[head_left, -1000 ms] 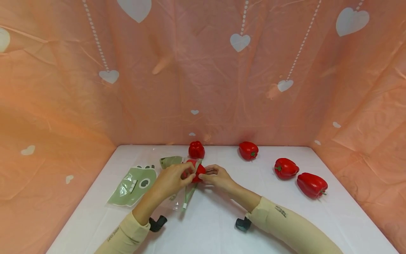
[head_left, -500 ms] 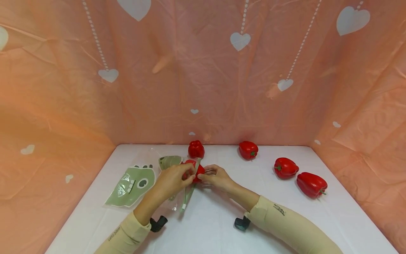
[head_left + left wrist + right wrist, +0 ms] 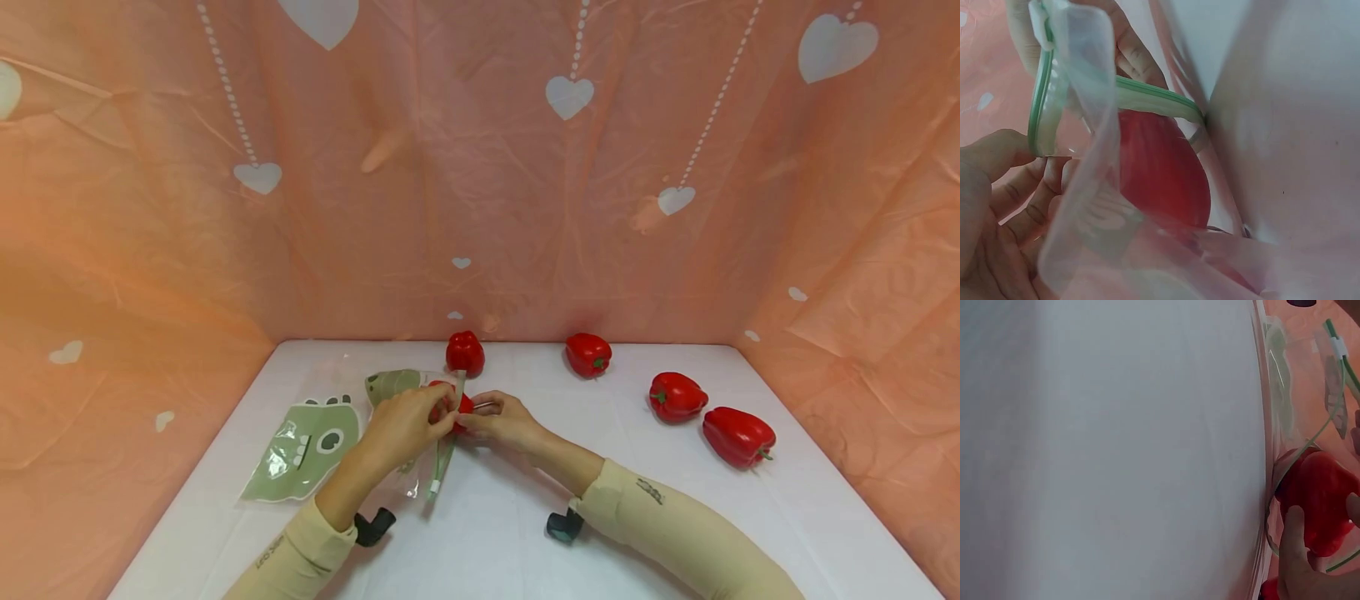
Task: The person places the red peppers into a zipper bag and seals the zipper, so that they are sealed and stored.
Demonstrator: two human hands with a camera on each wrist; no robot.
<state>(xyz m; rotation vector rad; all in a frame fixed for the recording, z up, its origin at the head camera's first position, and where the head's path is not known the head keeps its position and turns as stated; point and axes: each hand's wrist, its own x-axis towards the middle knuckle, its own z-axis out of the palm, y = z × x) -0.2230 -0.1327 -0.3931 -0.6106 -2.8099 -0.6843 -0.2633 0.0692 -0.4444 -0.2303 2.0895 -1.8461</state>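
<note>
My left hand (image 3: 408, 421) pinches the rim of a clear zip bag (image 3: 392, 383) with green print; the left wrist view shows thumb and fingertips at its green zip strip (image 3: 1159, 99). A red bell pepper (image 3: 1319, 497) is at the bag's spread mouth, partly within it. My right hand (image 3: 508, 423) grips this pepper from the right, with fingers and thumb on its sides. Through the film in the left wrist view, the pepper (image 3: 1163, 169) looks blurred. A white slider (image 3: 1339, 347) sits on the zip strip. What lies deeper in the bag is partly hidden.
A second bag with a green monster face (image 3: 300, 450) lies flat at the left. One red bell pepper (image 3: 465, 353) stands behind the hands. Others lie to the right: one at the back (image 3: 588, 356), plus two red peppers (image 3: 738, 437) near the right edge.
My right hand and the pepper have shifted slightly left, further into the bag mouth. The monster-face bag has slid a little to the left. The left hand stays at the rim.
</note>
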